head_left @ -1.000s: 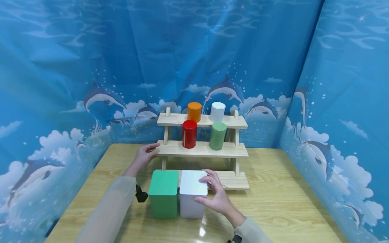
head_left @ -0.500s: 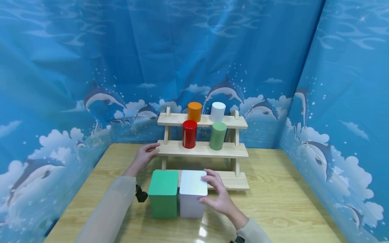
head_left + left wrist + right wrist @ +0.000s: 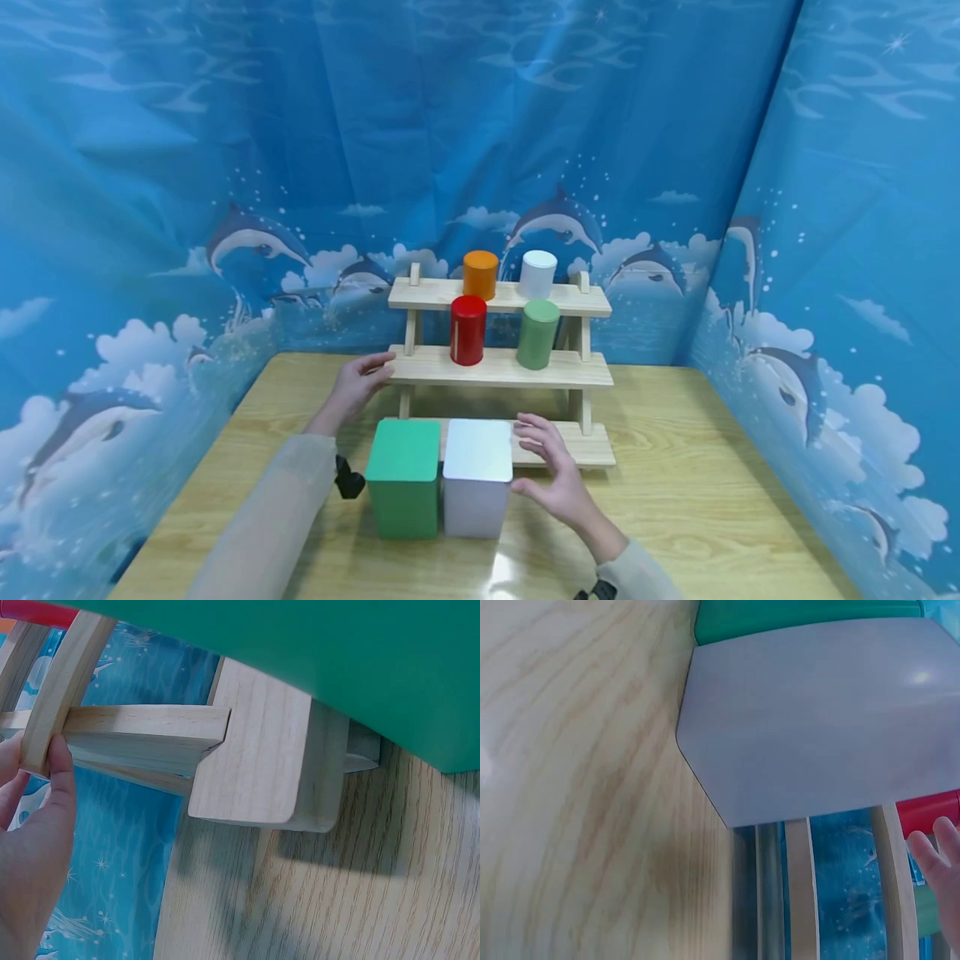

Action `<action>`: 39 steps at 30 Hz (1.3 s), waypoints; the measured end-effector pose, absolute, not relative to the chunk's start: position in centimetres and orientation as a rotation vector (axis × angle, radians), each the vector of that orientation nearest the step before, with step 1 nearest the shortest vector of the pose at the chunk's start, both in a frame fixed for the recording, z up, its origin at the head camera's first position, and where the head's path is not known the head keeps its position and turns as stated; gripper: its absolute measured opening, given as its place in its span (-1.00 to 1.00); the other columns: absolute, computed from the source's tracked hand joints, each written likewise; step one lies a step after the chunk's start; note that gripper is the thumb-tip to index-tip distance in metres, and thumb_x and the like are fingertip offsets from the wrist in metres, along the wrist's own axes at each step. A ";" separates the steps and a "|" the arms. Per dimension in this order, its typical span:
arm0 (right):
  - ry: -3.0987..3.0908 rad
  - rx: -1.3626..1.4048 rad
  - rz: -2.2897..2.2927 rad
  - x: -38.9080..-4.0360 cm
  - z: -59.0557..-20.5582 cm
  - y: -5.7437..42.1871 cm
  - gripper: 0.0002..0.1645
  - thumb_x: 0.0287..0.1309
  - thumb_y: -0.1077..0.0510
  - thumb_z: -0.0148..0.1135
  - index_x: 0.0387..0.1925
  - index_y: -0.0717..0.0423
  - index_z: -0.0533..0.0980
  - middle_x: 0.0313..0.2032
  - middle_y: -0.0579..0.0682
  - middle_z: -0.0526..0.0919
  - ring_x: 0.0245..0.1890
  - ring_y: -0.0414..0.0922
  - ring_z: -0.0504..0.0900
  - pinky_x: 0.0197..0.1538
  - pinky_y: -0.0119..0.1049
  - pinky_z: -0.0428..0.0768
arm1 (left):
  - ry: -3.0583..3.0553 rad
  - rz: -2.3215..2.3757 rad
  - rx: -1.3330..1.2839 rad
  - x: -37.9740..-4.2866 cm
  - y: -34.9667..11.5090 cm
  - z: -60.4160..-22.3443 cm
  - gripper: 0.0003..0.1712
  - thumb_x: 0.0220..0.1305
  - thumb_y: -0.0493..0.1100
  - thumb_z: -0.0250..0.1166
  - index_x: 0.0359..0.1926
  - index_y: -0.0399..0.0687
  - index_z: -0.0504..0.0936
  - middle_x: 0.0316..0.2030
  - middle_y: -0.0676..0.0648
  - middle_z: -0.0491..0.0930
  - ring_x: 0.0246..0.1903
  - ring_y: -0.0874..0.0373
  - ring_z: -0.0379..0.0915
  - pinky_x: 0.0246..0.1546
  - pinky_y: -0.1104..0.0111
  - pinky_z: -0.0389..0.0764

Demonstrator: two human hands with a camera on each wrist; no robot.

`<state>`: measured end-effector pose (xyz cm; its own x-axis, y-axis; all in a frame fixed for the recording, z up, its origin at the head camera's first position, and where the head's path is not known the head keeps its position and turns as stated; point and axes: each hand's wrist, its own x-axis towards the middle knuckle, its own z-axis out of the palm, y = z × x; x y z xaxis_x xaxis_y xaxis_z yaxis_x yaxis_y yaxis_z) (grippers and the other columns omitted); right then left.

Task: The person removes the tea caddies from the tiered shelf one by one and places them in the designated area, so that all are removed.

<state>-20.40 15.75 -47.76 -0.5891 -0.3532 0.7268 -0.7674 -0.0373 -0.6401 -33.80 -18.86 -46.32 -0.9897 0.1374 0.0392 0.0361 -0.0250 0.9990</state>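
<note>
A three-tier wooden display stand (image 3: 570,368) stands at the back of the table. My left hand (image 3: 354,390) pinches the left end of its middle shelf; in the left wrist view the thumb and fingers (image 3: 63,769) lie on either side of the board. Upright in front of the stand are a green box (image 3: 405,492) and a white box (image 3: 476,492), side by side. My right hand (image 3: 553,471) is just right of the white box, fingers spread and gently bent, holding nothing. The right wrist view shows the white box (image 3: 817,720) large, with my fingertips (image 3: 924,851) at the right edge.
On the top shelf stand an orange cylinder (image 3: 480,277) and a white cylinder (image 3: 537,277). A red cylinder (image 3: 468,332) and a light green cylinder (image 3: 537,335) are on the middle shelf. Behind the wood-grain table (image 3: 675,483) hangs a blue dolphin-print curtain (image 3: 465,108).
My right hand has drawn away to the right from the white box, where its fingers were over the right edge. Both boxes and my left hand have stayed put.
</note>
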 end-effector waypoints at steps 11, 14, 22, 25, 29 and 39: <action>-1.883 1.097 1.711 -20.5 -47.0 17.1 -0.35 -0.19 0.72 0.12 0.06 0.61 0.26 0.09 0.58 0.20 0.15 0.21 0.31 0.10 -0.04 0.47 | 2.156 2.188 0.180 -33.7 -18.8 -46.4 -0.47 0.33 -0.19 0.15 0.26 -0.29 0.32 0.22 -0.23 0.27 -0.08 0.29 0.42 -0.07 0.43 0.53; -1.876 1.060 1.693 -20.4 -46.3 17.1 -0.41 -0.15 0.73 0.07 0.04 0.63 0.27 0.05 0.60 0.22 0.12 0.22 0.33 0.08 -0.04 0.49 | 2.160 2.186 0.167 -33.7 -18.7 -46.4 -0.48 0.33 -0.20 0.15 0.26 -0.29 0.33 0.22 -0.23 0.28 -0.08 0.28 0.42 -0.04 0.39 0.53; -1.854 0.936 1.654 -21.6 -46.0 17.8 -0.52 -0.05 0.65 0.10 0.00 0.58 0.33 0.04 0.49 0.33 0.08 0.16 0.38 0.04 -0.10 0.52 | 2.150 2.197 0.159 -33.5 -18.9 -46.3 -0.48 0.33 -0.21 0.14 0.26 -0.29 0.32 0.23 -0.23 0.27 -0.08 0.28 0.42 0.02 0.32 0.50; -1.860 0.870 1.656 -21.9 -45.4 18.0 -0.54 -0.06 0.68 0.09 -0.03 0.60 0.34 0.01 0.49 0.35 0.05 0.14 0.42 0.02 -0.10 0.53 | 2.160 2.184 0.142 -33.6 -18.9 -46.2 -0.49 0.33 -0.20 0.14 0.26 -0.27 0.33 0.23 -0.21 0.27 -0.04 0.24 0.40 -0.04 0.41 0.52; -1.874 0.810 1.671 -21.9 -43.9 17.9 -0.57 -0.06 0.70 0.08 -0.06 0.61 0.35 0.00 0.48 0.36 0.02 -0.02 0.47 0.01 -0.17 0.55 | 2.174 2.171 0.147 -33.6 -18.8 -46.2 -0.48 0.33 -0.19 0.14 0.26 -0.27 0.33 0.23 -0.22 0.27 0.01 0.17 0.38 -0.03 0.40 0.52; -1.939 0.715 1.634 -22.7 -40.7 17.6 -0.60 0.06 0.59 0.09 -0.01 0.59 0.32 0.01 0.39 0.38 -0.06 -0.01 0.51 0.01 -0.22 0.55 | 2.174 2.171 0.130 -34.0 -18.7 -46.2 -0.48 0.32 -0.18 0.16 0.25 -0.26 0.34 0.23 -0.22 0.27 0.08 0.07 0.34 -0.01 0.40 0.51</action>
<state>-22.69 17.64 -40.66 -0.7360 -0.0726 0.6731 -0.6757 0.1411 -0.7236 -33.98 -18.71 -46.20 -0.9942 0.1065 0.0127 0.0129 0.0005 0.9999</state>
